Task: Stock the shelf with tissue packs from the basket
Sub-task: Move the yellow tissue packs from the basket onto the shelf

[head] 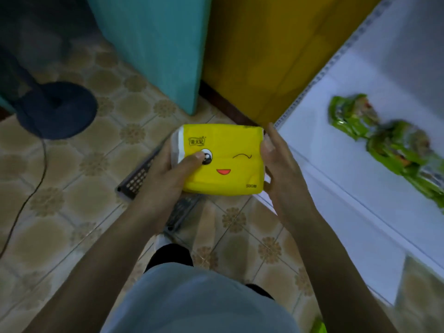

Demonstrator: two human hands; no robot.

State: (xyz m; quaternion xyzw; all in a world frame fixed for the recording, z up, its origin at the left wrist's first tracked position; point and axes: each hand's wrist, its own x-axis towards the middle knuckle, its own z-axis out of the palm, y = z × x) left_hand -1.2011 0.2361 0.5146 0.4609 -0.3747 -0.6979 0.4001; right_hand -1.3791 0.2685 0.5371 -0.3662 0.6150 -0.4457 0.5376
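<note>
Left hand (168, 174) grips the yellow tissue pack (223, 162) at its white-banded end, thumb lying across the printed open eye. Right hand (278, 169) clasps the opposite end, thumb on the top edge. Pack face: winking cartoon, red smile, small boxed logo, characters too blurred to read. Pack held level above a dark perforated basket (139, 179) on the patterned tile floor (72, 188), just beside the white shelf (336, 164). Green snack packets (384, 145) lie on the shelf. Fan base (57, 109) at left.
</note>
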